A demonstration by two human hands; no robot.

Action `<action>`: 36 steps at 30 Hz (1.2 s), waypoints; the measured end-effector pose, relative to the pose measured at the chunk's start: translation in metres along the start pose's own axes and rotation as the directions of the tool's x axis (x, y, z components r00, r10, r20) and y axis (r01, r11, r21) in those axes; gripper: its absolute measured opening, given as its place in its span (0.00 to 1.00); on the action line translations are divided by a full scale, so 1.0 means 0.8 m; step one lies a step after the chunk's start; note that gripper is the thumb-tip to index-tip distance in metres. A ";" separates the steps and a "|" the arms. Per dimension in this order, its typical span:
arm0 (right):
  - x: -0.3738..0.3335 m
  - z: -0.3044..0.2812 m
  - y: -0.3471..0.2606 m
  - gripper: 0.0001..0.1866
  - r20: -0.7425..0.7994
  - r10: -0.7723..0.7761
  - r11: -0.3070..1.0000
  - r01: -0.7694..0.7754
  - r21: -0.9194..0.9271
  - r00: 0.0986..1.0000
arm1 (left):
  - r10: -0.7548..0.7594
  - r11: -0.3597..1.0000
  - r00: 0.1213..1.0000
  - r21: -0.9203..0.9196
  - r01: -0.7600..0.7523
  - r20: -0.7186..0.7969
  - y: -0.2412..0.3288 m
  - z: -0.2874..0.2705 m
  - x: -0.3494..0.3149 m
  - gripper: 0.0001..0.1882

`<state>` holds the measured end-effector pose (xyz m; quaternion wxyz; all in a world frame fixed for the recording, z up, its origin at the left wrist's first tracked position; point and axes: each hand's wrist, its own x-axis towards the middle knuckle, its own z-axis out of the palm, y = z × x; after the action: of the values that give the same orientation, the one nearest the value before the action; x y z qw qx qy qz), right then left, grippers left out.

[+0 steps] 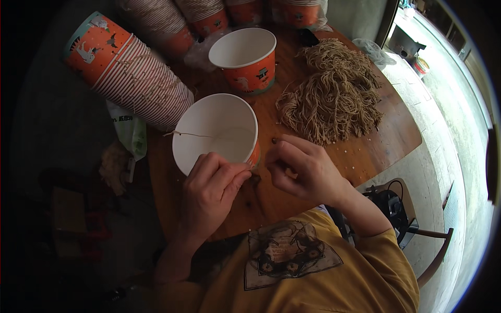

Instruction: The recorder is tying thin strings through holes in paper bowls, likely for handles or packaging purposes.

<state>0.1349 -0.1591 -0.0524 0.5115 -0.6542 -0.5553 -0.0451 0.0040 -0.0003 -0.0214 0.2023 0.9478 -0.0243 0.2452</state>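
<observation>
A white-lined orange paper bucket [215,122] is tilted with its mouth toward me at the middle of the table. A thin string [190,134] hangs over its far left rim into the inside. My left hand [209,185] is closed at the near rim, thumb and fingers pinched together; what they hold, if anything, is too small to make out. To the right of the bucket, my right hand [302,168] is curled closed, its fingertips pressed together and their contents hidden. Behind stands a second orange paper bucket [250,77], upright.
A heap of tan strings [336,91] covers the table's right side. On the left leans a long nested stack of paper buckets [130,70] with strings across it. More wrapped stacks [209,21] line the back. A wooden chair [438,255] stands at right.
</observation>
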 end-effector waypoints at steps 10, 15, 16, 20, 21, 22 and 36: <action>-0.004 0.009 0.011 0.06 0.017 0.041 0.997 -0.042 0.068 0.999 | -0.086 0.995 0.996 -0.046 0.088 0.039 -0.004 0.010 0.000 0.09; -0.006 0.013 0.009 0.05 0.021 0.146 0.982 -0.147 0.117 0.989 | -0.091 0.994 0.995 -0.058 0.094 0.046 -0.009 0.014 0.002 0.09; -0.006 0.013 0.010 0.04 0.007 0.100 0.993 -0.100 0.066 0.995 | -0.089 0.992 0.994 -0.085 0.094 0.057 -0.013 0.013 0.002 0.09; -0.007 0.016 0.018 0.05 -0.026 0.128 0.988 -0.125 0.089 0.991 | -0.263 0.946 0.964 -0.188 0.263 0.027 -0.005 0.015 0.003 0.13; -0.005 0.019 0.019 0.05 -0.058 0.131 0.990 -0.127 0.059 0.990 | -0.263 0.947 0.964 -0.186 0.263 0.027 -0.004 0.013 0.004 0.13; -0.004 0.021 0.019 0.05 -0.089 0.132 0.991 -0.130 0.030 0.987 | -0.301 0.929 0.951 -0.206 0.308 0.064 -0.004 0.011 0.006 0.14; 0.017 0.056 0.015 0.06 -0.210 0.074 0.996 -0.063 0.059 0.975 | -0.383 0.837 0.903 -0.340 0.429 0.196 -0.008 -0.015 0.015 0.18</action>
<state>0.1262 -0.1159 -0.0722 0.5859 -0.6508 -0.4758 -0.0825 0.0100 0.0109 -0.0089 0.4254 0.8877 0.1189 0.1301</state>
